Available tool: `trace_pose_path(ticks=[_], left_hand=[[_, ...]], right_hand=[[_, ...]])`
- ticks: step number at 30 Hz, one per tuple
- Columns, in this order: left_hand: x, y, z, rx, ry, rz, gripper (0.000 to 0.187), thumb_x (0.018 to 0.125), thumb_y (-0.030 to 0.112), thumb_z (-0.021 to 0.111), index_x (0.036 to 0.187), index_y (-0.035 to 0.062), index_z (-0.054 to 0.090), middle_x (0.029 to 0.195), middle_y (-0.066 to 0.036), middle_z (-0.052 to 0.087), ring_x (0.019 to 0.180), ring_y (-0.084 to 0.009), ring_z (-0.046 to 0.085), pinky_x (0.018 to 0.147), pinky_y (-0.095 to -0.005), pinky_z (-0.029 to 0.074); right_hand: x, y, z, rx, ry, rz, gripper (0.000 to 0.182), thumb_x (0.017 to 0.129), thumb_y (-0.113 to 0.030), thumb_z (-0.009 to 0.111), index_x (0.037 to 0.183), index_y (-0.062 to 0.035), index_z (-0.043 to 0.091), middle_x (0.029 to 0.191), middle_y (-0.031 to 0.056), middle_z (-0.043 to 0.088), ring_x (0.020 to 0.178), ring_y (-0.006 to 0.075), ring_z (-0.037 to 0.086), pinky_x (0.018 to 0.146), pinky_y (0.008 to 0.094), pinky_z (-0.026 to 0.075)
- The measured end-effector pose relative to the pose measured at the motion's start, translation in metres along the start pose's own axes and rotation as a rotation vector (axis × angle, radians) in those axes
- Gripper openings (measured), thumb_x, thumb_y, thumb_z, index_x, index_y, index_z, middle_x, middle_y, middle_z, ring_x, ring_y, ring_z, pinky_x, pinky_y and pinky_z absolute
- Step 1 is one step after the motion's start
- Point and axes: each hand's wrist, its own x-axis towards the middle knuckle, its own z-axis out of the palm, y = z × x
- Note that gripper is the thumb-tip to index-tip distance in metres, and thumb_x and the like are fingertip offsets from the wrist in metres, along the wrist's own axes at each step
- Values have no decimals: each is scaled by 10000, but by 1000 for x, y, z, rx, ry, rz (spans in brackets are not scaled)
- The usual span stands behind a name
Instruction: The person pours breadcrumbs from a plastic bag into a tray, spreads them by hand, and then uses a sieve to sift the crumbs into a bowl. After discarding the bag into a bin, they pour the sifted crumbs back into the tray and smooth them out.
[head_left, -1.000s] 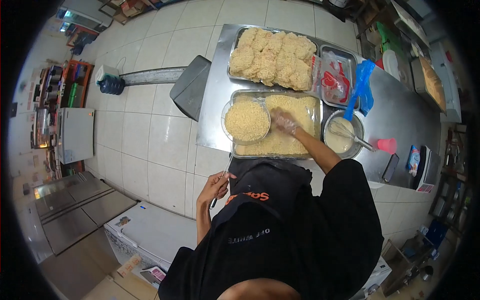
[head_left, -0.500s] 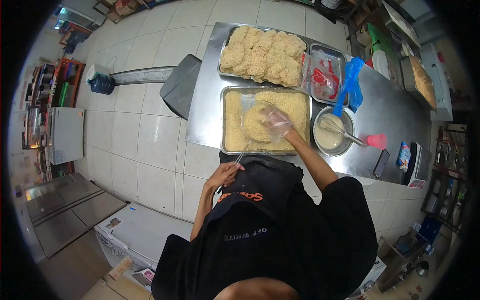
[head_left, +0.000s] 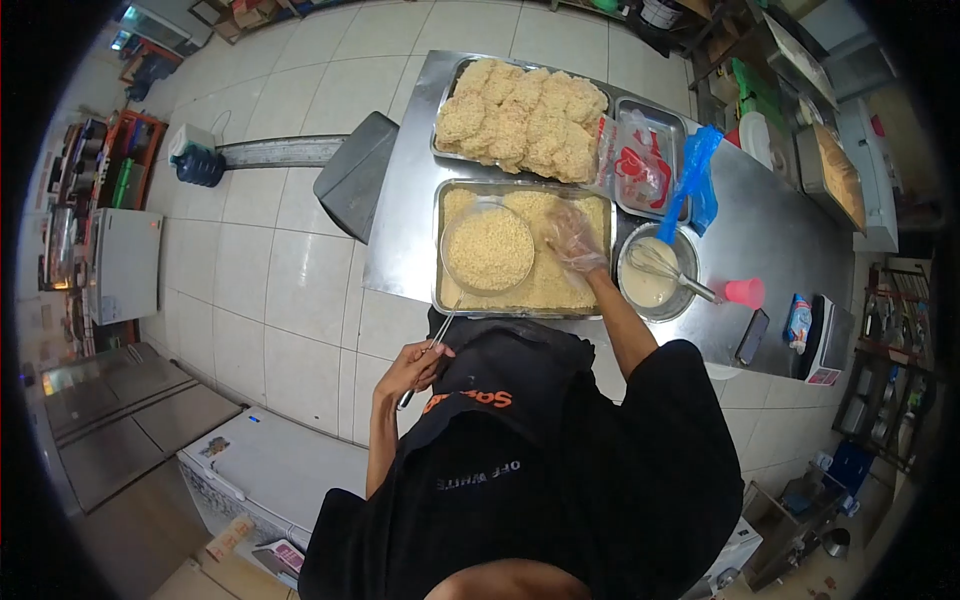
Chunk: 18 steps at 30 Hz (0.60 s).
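My left hand (head_left: 418,367) is closed round the handle of a round wire strainer (head_left: 488,293). The strainer is heaped with pale breadcrumbs (head_left: 488,247) and sits over the left half of a metal tray (head_left: 438,230) of the same crumbs. In a clear plastic glove, my right hand (head_left: 573,240) is at the crumbs in the tray's right half, fingers stretched out and slightly blurred. Just beyond, a second metal tray (head_left: 437,150) holds a pile of crumb-coated pieces (head_left: 520,118).
Right of the trays stand a metal bowl (head_left: 690,255) of batter with a whisk (head_left: 668,268), and a tray (head_left: 682,130) with plastic bags. Farther right are a pink cup (head_left: 744,292), a phone (head_left: 753,336) and a scale (head_left: 830,335). A grey bin (head_left: 352,175) stands left of the table.
The strainer has shifted left and now looks fuller of crumbs. My right hand has moved from over the strainer to the crumbs right of it; my left hand has moved slightly left and down.
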Motion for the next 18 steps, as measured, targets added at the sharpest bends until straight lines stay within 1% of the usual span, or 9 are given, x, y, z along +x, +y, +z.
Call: trace_pose_path(ticks=[2,3,4,6,8,11,14,17,18], left_hand=[[-6,3,1,-7,18,13,295,961,279,487,948,9,606,486,76,292,376,-15,256,341,-194,189],[-7,2,1,-19,14,22,293,961,276,487,951,9,606,486,76,293,375,-14,256,340,-194,189],[-9,2,1,-26,8,31,291,962,274,486,954,10,607,486,76,294,374,-13,256,340,-193,189],[-9,3,-1,-32,5,42,289,963,271,484,959,10,608,485,75,297,372,-12,258,339,-192,190],[-10,2,-1,-39,10,43,290,964,272,482,962,11,608,485,74,299,371,-12,261,339,-191,190],[-12,1,1,-22,31,57,290,964,273,481,964,12,609,486,73,298,374,-10,264,342,-189,194],[-12,-6,0,-34,30,48,292,963,277,484,965,13,609,488,71,298,375,-11,265,346,-188,199],[-7,-13,-2,-10,38,25,299,960,285,487,964,13,610,495,72,298,381,-12,269,349,-188,206],[-2,-17,-3,-8,31,15,301,960,289,487,962,12,606,497,71,297,382,-13,270,349,-188,207]], right_hand=[[13,-11,-1,25,41,4,582,813,-344,594,1306,-82,428,1392,112,362,1292,292,312,1082,395,249],[14,-5,19,-24,-13,-33,568,814,-342,590,1294,-76,442,1390,119,365,1298,296,305,1081,397,252],[12,8,55,-73,-63,-67,555,815,-340,586,1281,-70,456,1387,125,369,1303,300,297,1079,399,256],[18,-1,66,-28,-184,-113,545,809,-336,588,1261,-55,474,1381,137,379,1298,307,309,1070,405,273],[29,-40,33,159,-333,-138,550,795,-333,600,1245,-39,483,1374,146,391,1276,313,348,1056,412,302],[23,-14,46,192,-396,-116,538,791,-358,601,1223,-55,495,1317,150,444,1165,331,460,989,429,384],[-4,25,39,-134,-64,-177,487,802,-362,590,1196,-85,513,1258,144,482,1056,338,527,910,430,447],[-3,39,18,-201,-331,185,458,812,-367,586,1186,-111,520,1255,146,484,1090,336,515,900,420,463],[-1,35,11,-210,-359,223,456,816,-370,581,1186,-110,520,1260,148,480,1092,335,517,899,413,467]])
